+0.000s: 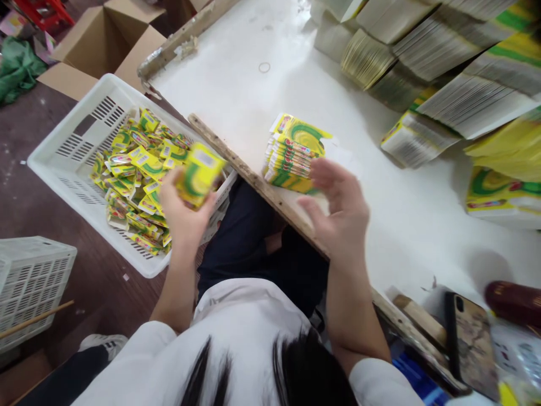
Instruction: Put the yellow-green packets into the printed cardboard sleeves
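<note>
A small yellow-green box (200,176), blurred by motion, is held in my left hand (186,211) over the right side of a white plastic basket (67,186). Many similar yellow boxes (147,163) lie jumbled inside that basket. On the white table, near its wooden edge, stands a stack of flat yellow-green cartons (296,152). Beside the stack's right end is my right hand (338,208), its thumb and fingers apart with nothing between them.
Bundles of flat cartons (435,45) are piled at the table's (236,73) upper right. A phone (471,344) and a dark red cylinder (513,303) lie lower right. An open cardboard box (101,45) stands beyond the basket; another white crate (34,282) is at left.
</note>
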Demonstrator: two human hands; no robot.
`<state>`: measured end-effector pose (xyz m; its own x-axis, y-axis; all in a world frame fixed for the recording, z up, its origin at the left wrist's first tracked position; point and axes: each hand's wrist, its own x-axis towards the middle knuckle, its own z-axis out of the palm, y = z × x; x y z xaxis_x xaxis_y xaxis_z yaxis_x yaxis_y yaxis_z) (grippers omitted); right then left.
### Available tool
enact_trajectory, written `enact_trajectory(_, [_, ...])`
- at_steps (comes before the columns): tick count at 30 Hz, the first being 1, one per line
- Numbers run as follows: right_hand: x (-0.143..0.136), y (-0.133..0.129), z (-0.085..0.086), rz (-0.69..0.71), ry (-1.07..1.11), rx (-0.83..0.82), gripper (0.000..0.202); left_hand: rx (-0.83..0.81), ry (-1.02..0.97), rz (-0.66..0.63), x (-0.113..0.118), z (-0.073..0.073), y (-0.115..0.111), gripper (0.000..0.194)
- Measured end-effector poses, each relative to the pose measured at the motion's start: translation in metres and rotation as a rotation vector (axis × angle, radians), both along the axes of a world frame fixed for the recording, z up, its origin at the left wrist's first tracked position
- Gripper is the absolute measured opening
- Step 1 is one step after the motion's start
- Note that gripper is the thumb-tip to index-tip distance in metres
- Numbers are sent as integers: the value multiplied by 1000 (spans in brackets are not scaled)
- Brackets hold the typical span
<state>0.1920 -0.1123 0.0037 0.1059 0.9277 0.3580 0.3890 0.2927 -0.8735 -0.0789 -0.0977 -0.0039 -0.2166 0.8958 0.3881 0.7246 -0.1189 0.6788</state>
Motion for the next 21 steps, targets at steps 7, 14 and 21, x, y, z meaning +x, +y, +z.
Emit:
enact_trajectory(7, [31,59,-24,-272,-398,-105,46,-41,59,2,-16,-10,4,93])
enact_trajectory(14, [27,68,-24,-334,-450,-76,39,-241,-173,-236,22,-14,-6,58])
enact_trajectory(21, [-16,19,3,-27,33,-35,39,-469,-819,-620,63,-16,-3,75])
